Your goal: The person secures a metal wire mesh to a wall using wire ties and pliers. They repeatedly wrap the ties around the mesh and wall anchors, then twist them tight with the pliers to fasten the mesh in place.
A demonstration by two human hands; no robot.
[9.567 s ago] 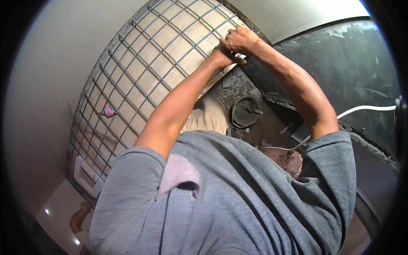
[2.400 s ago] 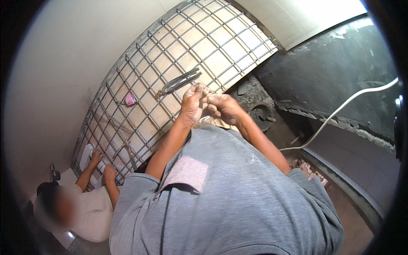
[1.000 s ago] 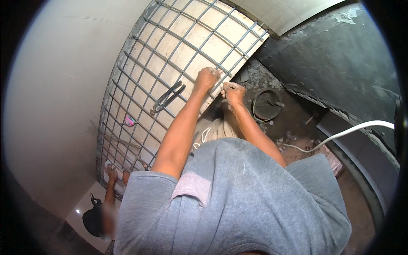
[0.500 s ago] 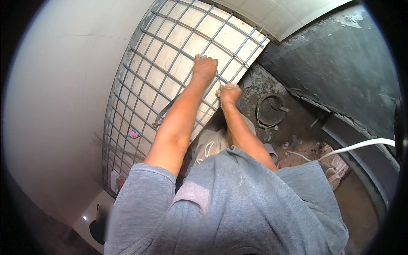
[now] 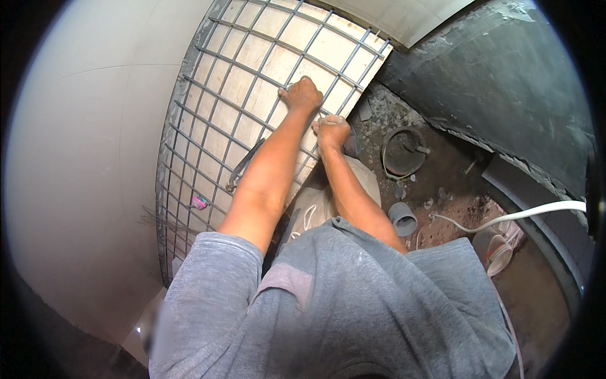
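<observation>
A grid of crossed steel reinforcing bars (image 5: 234, 65) lies over a pale wooden board (image 5: 270, 71). My left hand (image 5: 302, 96) is over the grid, its fingers curled at a bar near a crossing; whatever is in them is too small to make out. Nearer to me, at the board's right edge, my right hand (image 5: 332, 132) is closed by another crossing. What its fingers pinch is hidden. A dark-handled hand tool (image 5: 243, 167) rests on the bars left of my left forearm, which partly covers it. Farther left sits a small pink packet (image 5: 199, 201).
Thin loose wires (image 5: 169, 220) stick out at the grid's left edge. On the floor to the right are a dark round bucket (image 5: 404, 153), a grey pipe piece (image 5: 403, 218), rubble and a white hose (image 5: 536, 210). A pale wall (image 5: 82, 126) borders the left.
The view has shifted slightly. My left hand has turned, its fingers now pointing more to the left. My right hand remains closed near the same crossing.
</observation>
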